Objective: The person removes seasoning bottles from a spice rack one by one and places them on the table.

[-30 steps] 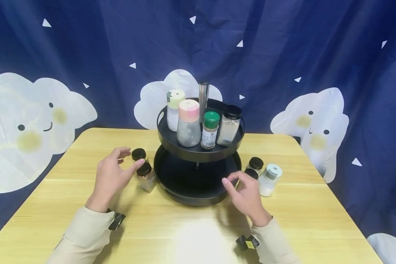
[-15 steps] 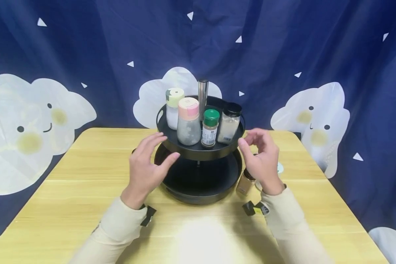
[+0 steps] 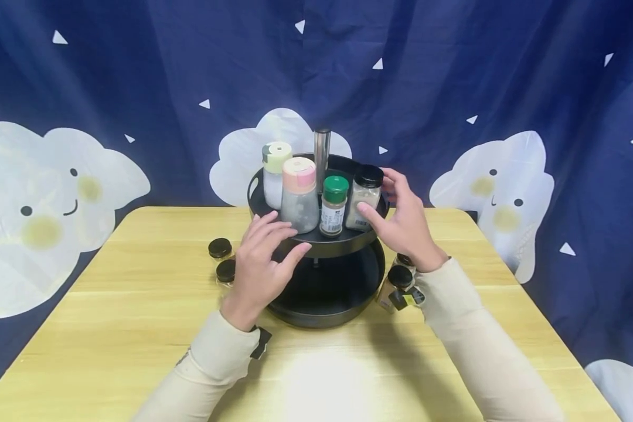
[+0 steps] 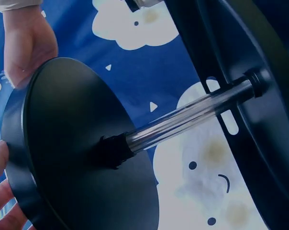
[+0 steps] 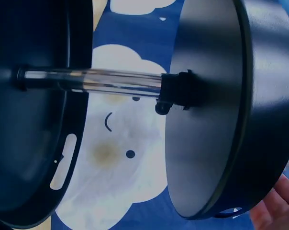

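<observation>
A black two-tier round spice rack (image 3: 331, 248) stands on the table, with a metal post (image 3: 322, 153). On its upper tier, my right hand (image 3: 407, 225) holds a clear square jar with a black lid (image 3: 368, 176), thumb across the front, fingers round the right side. My left hand (image 3: 259, 266) is at the front left rim, fingers spread, before a pink-capped seasoning bottle (image 3: 300, 205); whether it touches cannot be told. Beside these stand a green-capped spice bottle (image 3: 333, 210) and a yellow-capped bottle (image 3: 274, 183). Both wrist views show the rack sideways, fingers (image 4: 5, 191) at its rim.
Two small black-lidded jars (image 3: 220, 248) stand on the table left of the rack, partly behind my left hand. More black-lidded jars (image 3: 400, 276) stand on the right below my right wrist. A dark blue curtain (image 3: 153, 58) hangs behind the table.
My left hand has moved from the jars on the left to the rack's front rim. My right hand has risen from the table's right side to the black-lidded jar on the upper tier.
</observation>
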{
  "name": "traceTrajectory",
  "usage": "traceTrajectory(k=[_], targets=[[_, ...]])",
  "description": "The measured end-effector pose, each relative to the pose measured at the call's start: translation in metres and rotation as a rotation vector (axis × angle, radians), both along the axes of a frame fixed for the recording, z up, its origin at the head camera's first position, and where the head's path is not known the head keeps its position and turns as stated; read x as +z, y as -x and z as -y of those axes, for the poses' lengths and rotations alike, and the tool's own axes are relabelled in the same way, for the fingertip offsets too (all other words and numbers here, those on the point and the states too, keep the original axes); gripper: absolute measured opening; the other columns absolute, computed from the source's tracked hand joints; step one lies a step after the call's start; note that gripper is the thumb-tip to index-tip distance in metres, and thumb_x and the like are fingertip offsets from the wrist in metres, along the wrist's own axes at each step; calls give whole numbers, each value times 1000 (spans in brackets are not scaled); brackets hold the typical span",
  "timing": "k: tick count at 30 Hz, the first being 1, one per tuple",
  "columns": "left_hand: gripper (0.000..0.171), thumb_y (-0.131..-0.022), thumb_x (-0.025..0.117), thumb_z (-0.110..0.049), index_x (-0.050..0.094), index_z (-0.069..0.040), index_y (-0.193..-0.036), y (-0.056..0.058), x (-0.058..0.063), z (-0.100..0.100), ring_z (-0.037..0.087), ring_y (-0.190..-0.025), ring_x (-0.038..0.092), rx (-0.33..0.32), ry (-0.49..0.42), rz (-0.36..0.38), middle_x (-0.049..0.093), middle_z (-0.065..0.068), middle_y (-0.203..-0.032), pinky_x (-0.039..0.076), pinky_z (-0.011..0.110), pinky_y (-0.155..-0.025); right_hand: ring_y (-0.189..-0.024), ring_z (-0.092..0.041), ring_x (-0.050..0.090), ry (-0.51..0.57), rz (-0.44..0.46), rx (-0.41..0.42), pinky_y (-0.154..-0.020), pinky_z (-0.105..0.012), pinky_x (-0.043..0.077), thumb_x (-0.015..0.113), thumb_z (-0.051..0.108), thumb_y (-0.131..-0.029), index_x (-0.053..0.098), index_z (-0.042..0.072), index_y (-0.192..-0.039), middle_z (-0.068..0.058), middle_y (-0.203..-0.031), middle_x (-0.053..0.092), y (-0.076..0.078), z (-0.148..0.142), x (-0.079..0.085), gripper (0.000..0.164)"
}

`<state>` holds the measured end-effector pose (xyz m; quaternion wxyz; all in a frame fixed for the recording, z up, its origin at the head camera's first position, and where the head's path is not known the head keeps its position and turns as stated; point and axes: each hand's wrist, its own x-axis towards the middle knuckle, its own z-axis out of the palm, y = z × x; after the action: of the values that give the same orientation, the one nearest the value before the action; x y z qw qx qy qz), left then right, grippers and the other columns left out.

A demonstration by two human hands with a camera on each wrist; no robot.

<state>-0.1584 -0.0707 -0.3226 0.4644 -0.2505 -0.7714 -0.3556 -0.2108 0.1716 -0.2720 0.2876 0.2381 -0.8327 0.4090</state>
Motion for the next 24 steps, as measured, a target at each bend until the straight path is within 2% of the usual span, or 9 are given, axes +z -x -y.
traceTrajectory(k=[5, 12, 20, 24], targets=[[29, -69, 84, -20, 71, 0, -85, -2, 4, 1, 35, -105, 61, 6, 10, 21, 72, 19, -88, 37, 58, -105, -93, -34, 64, -90, -1, 46, -87, -53, 50, 74, 19, -79, 42, 2, -130, -25, -105, 67, 6, -2, 7, 63], [29, -70, 83, -21, 70, 1, -85, -3, 7, 3, 35, -104, 61, 5, 28, 49, 71, 19, -87, 36, 60, -105, -85, -30, 67, -80, 43, 80, -81, -51, 53, 78, 14, -76, 48, 2, -123, -21, -98, 70, 7, -5, 15, 58], [28, -71, 82, -20, 69, 1, -85, -5, 6, 5, 34, -104, 61, 10, 32, 71, 71, 18, -86, 36, 59, -105, -75, -22, 68, -68, 70, 76, -70, -32, 55, 80, 11, -73, 49, -1, -120, -18, -91, 71, 8, -4, 16, 58], [29, -72, 81, -21, 69, 1, -86, -5, 5, 5, 33, -105, 61, 11, 35, 77, 71, 18, -86, 36, 59, -105, -75, -21, 68, -50, 61, 74, -70, -33, 57, 82, 9, -70, 50, -3, -118, -18, -90, 71, 7, -4, 16, 59]])
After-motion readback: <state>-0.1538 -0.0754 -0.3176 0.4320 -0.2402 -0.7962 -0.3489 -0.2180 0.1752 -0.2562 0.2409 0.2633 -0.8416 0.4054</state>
